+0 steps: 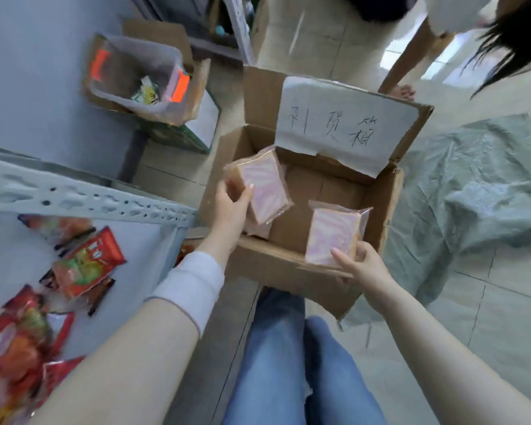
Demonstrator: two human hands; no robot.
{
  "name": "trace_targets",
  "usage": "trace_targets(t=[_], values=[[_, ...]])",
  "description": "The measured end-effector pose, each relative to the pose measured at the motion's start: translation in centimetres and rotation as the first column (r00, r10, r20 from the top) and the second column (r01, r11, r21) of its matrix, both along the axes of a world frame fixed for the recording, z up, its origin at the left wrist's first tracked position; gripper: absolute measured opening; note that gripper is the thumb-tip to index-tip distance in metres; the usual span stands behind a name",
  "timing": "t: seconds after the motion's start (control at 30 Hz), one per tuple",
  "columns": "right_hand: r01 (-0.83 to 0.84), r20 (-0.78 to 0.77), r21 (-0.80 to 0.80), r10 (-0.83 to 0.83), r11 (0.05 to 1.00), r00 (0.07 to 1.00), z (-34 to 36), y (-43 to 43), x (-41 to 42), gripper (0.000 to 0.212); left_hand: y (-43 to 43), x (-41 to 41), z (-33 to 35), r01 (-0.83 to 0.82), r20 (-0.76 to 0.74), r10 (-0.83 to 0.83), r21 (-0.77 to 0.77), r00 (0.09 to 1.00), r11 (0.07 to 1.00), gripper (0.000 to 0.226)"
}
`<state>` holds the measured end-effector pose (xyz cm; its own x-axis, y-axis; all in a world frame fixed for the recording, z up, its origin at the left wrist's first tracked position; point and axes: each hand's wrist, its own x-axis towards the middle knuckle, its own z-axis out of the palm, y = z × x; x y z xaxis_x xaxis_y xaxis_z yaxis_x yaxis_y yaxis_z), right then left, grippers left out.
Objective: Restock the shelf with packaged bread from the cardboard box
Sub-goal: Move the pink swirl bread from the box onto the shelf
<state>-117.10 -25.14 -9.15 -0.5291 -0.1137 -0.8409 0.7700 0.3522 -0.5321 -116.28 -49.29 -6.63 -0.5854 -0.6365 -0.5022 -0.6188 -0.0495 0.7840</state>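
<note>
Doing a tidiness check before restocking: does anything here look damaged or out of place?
The paper label on the cardboard box flap is torn along its lower edge; red snack packets on the shelf lie jumbled askew.

Bright daylight, soft blur, edges v. distorted

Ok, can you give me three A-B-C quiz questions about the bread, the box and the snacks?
1. The red snack packets lie: A in the fridge; B on the shelf; C on a chair.
2. The left hand and right hand together hold how many bread packs? A one; B two; C five.
3. The cardboard box is: A open; B taped shut; C squashed flat.
Answers: B, they lie on the shelf's board. B, each hand grips one bread pack. A, its flaps stand up.
</note>
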Motion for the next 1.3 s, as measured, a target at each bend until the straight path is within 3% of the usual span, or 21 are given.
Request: trace_targets(t=[0.17, 0.27, 0.37, 0.53, 0.73, 0.83, 0.97, 1.07, 1.2, 1.3], values=[[-0.245, -0.180, -0.253, 0.204, 0.936, 0.962, 12.0, -3.7, 2.9, 0.032, -3.2, 10.6, 16.8, -0.304, -0.381, 0.288, 0.018, 0.879, 0.953, 0.024], [-0.404, -0.288, -0.385, 0.308, 0.830, 0.907, 20.3, -8.2, 5.3, 0.044, -4.9, 17.8, 26.6, -0.464, -0.530, 0.415, 0.046, 0.739, 0.885, 0.026], [-0.578, -0.420, -0.461, 0.408, 0.674, 0.811, 27.7, -13.6, 9.0, 0.037, -6.8, 25.6, 34.9, -0.576, -0.635, 0.449, 0.008, 0.629, 0.818, 0.025], [-0.796, -0.634, -0.464, 0.482, 0.388, 0.604, 37.3, -22.4, 18.2, 0.020, -10.1, 40.0, 44.2, -0.743, -0.728, 0.464, -0.093, 0.504, 0.663, 0.024], [-0.888, -0.742, -0.412, 0.491, 0.206, 0.458, 42.5, -32.4, 32.8, 0.026, -13.2, 57.8, 44.4, -0.894, -0.679, 0.625, -0.105, 0.384, 0.435, 0.026], [-0.909, -0.743, -0.375, 0.528, 0.181, 0.412, 42.5, -36.8, 39.9, 0.030, -15.7, 64.6, 42.5, -0.935, -0.644, 0.692, -0.108, 0.326, 0.339, 0.012], [-0.926, -0.738, -0.325, 0.560, 0.194, 0.376, 40.6, -42.2, 47.0, 0.031, -20.6, 69.4, 40.0, -0.953, -0.615, 0.728, -0.179, 0.303, 0.246, 0.011], [-0.936, -0.743, -0.262, 0.569, 0.237, 0.352, 39.6, -45.8, 50.0, 0.040, -24.1, 71.1, 38.8, -0.970, -0.606, 0.759, -0.188, 0.239, 0.155, 0.032], [-0.940, -0.775, -0.210, 0.541, 0.268, 0.327, 39.0, -50.7, 52.4, 0.047, -28.2, 71.6, 38.1, -0.959, -0.606, 0.755, -0.261, 0.252, 0.110, 0.035], [-0.940, -0.860, -0.016, 0.474, 0.342, 0.187, 38.5, -53.3, 53.2, 0.049, -30.6, 72.0, 37.8, -0.930, -0.588, 0.757, -0.360, 0.285, 0.071, 0.032]])
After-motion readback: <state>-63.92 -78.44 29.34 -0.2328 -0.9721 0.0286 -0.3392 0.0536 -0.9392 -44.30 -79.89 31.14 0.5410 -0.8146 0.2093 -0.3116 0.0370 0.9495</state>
